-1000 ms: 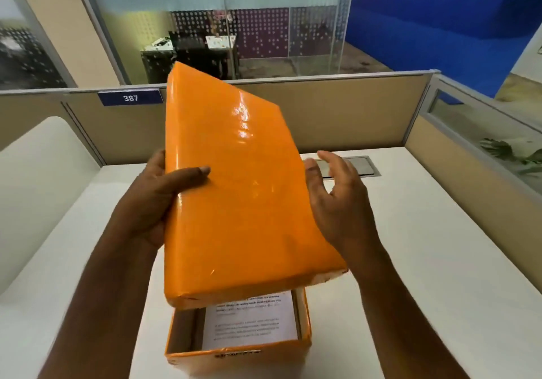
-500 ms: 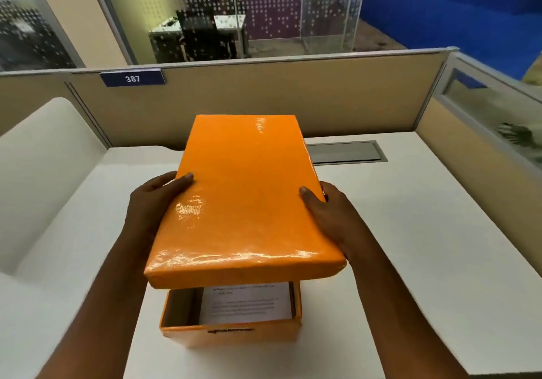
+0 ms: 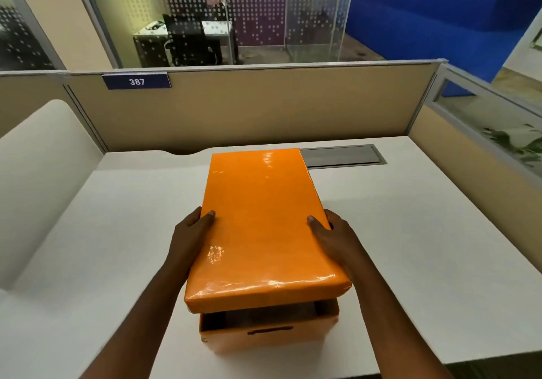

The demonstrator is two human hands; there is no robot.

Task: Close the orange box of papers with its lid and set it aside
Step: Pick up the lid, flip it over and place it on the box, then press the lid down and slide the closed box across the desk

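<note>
- Left hand (image 3: pixel 192 236): closed on the left long edge of the orange lid (image 3: pixel 264 226), thumb on top.
- Lid: hovers above the orange box (image 3: pixel 268 336) on the white desk (image 3: pixel 410 232); near-end gap open, papers not discernible.
- Right hand (image 3: pixel 333 236): grips the right edge likewise.
- Step: seating the lid. Next: lower it square over the rim, press down, then shift the box aside.

An office: a white desk (image 3: pixel 410 232) walled by beige cubicle partitions (image 3: pixel 264 108) (one numbered 387), glass-walled rooms behind.
</note>
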